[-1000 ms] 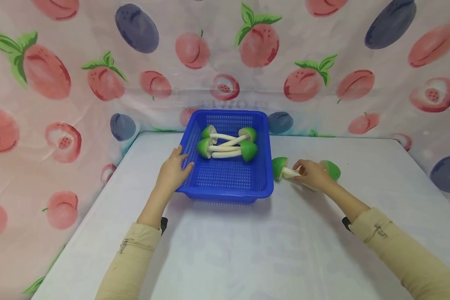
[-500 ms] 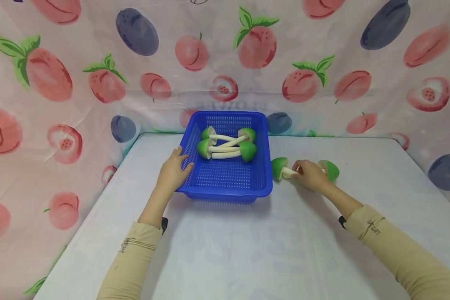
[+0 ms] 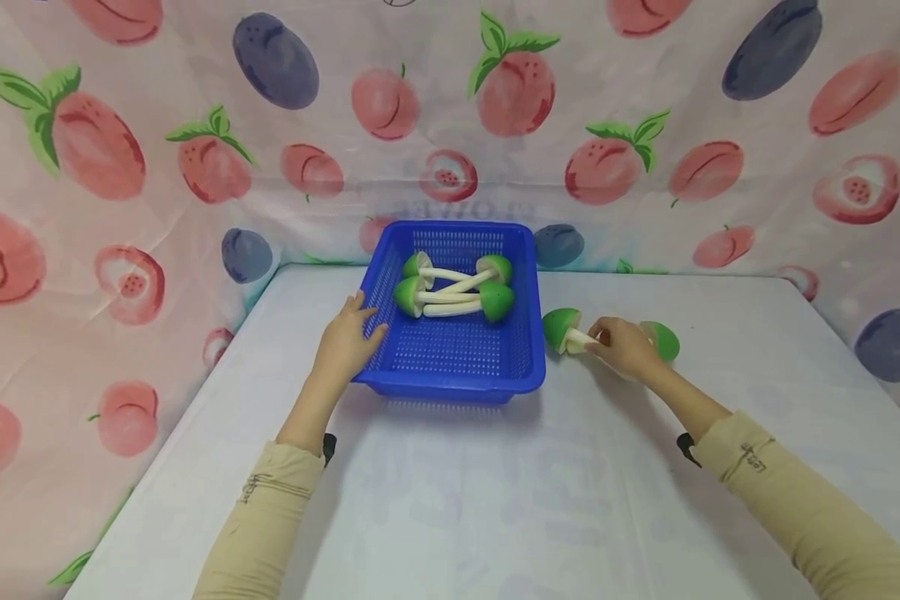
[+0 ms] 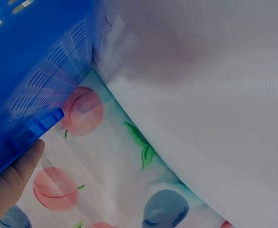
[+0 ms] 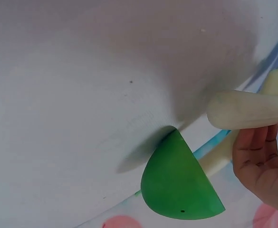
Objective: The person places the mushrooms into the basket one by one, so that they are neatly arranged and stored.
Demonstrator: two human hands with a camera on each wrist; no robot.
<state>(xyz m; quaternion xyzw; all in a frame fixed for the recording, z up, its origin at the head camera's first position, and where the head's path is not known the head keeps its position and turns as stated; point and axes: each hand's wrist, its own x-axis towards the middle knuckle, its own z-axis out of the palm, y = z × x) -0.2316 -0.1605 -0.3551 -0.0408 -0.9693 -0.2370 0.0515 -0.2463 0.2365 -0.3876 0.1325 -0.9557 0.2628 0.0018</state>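
Observation:
My left hand [image 3: 343, 340] holds the left rim of a blue plastic basket [image 3: 450, 385]. In the left wrist view, fingers [image 4: 32, 159] lie along the outside of the rim. Several toy mushrooms [image 3: 497, 302] with green caps and white stems lie inside the basket. To its right, my right hand [image 3: 621, 346] pinches the stem of a toy mushroom [image 3: 562, 329], its green cap turned toward the basket. The stem's pale rounded end [image 5: 224, 110] sticks out past the fingers in the right wrist view. Another mushroom [image 5: 179, 183] lies just behind that hand, its stem partly hidden.
A white cloth covers the table [image 3: 465, 500]. Behind and to the left hangs a fruit-printed curtain [image 3: 450, 100]. The basket stands near the table's back edge, and both mushrooms outside it lie close to its right wall.
The mushroom in my right hand has risen slightly and tilted, its cap moving a little up beside the basket. The left hand and basket stay put.

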